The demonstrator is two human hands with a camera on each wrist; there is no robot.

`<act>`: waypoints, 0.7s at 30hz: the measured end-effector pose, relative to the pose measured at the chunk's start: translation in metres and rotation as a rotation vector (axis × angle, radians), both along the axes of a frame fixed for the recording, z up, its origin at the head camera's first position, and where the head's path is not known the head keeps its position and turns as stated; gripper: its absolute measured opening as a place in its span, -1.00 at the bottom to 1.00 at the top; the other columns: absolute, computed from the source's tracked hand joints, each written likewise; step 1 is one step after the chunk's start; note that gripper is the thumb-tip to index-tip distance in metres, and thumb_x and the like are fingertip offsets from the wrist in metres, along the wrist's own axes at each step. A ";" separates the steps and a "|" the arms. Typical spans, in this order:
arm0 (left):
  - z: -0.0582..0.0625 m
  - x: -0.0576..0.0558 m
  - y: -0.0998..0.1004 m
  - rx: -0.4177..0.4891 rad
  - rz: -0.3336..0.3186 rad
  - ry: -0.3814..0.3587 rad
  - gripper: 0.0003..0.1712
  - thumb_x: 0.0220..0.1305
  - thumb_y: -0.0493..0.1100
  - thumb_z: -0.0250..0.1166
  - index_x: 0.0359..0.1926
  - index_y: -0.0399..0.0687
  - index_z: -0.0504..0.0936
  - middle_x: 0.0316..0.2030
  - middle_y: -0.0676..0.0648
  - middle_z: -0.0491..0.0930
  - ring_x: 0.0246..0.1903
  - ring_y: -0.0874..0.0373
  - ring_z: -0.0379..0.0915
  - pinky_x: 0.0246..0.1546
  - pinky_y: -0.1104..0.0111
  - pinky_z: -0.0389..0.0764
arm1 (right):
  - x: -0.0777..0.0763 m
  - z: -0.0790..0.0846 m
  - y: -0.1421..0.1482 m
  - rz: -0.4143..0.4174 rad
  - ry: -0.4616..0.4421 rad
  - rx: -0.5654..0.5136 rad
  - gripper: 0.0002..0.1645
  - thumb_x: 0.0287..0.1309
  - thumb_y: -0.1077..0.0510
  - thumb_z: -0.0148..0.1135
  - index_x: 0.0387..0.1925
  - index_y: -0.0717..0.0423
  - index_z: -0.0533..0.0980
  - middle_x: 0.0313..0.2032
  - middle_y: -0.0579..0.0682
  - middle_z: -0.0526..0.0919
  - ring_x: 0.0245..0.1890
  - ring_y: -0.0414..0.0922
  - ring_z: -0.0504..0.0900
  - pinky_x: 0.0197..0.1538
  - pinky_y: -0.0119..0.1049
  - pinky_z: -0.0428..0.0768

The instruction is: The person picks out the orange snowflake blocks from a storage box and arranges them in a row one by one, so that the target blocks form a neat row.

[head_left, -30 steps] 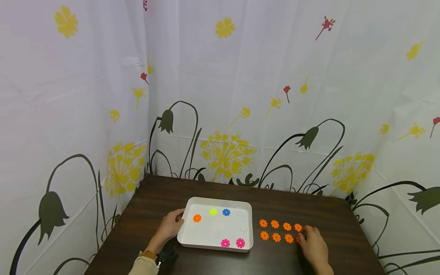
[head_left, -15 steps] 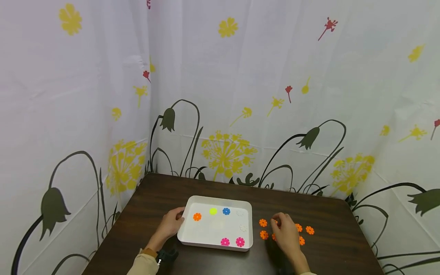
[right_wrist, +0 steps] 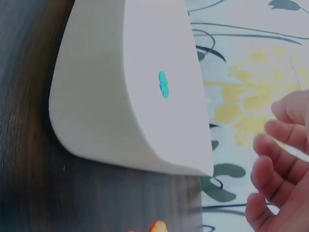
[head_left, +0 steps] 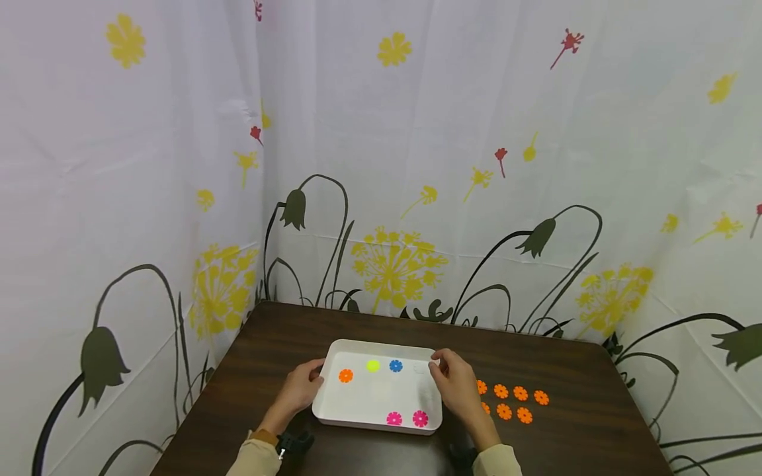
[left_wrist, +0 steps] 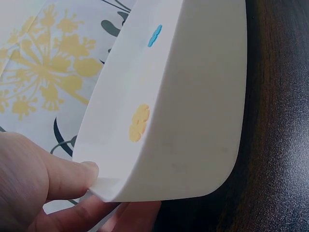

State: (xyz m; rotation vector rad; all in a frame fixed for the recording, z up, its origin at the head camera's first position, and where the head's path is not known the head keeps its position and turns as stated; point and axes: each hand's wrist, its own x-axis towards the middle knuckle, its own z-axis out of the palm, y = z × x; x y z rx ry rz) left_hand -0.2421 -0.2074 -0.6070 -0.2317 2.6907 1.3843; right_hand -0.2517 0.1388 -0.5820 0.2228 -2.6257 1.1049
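A white rectangular tray (head_left: 369,400) sits on the table. Lying in it are an orange flower-shaped disc (head_left: 346,375), a yellow one (head_left: 372,365), a blue one (head_left: 395,365) and two pink ones (head_left: 420,418). A pale disc near its right side is partly hidden by my right hand. My left hand (head_left: 297,387) pinches the tray's left rim, thumb (left_wrist: 79,176) inside and fingers beneath, outside. By the far right corner is my right hand (head_left: 458,383); in the right wrist view its loosely bent fingers (right_wrist: 270,150) stand apart from the rim, holding nothing visible.
Several orange flower-shaped discs (head_left: 520,393) lie in two rows on the dark wood table (head_left: 571,436), right of the tray; my right hand covers some. A patterned white curtain (head_left: 333,132) rises behind the table and along its sides.
My right hand has moved left, from the right end of the orange discs, across them, to the tray's right edge. My left hand stays at the left rim.
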 end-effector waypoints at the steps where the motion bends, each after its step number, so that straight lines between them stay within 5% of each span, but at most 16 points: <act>1: 0.000 0.000 0.001 0.004 0.001 0.001 -0.47 0.44 -0.39 0.24 0.39 -0.38 0.51 -0.08 -0.29 0.67 -0.24 0.00 0.56 -0.26 0.22 0.67 | -0.001 0.001 -0.002 0.020 -0.007 -0.006 -0.85 0.35 0.15 0.40 -0.09 0.08 0.69 -0.47 -0.15 0.51 -0.49 -0.23 0.41 -0.43 -0.40 0.45; 21: 0.003 0.003 0.002 -0.013 0.006 0.001 -0.47 0.44 -0.40 0.25 0.39 -0.36 0.51 -0.02 -0.32 0.69 -0.19 -0.03 0.59 -0.17 0.12 0.73 | -0.001 -0.015 -0.058 0.194 -0.100 -0.102 -0.85 0.39 0.14 0.35 -0.08 0.09 0.67 -0.41 -0.17 0.56 -0.43 -0.24 0.45 -0.37 -0.41 0.49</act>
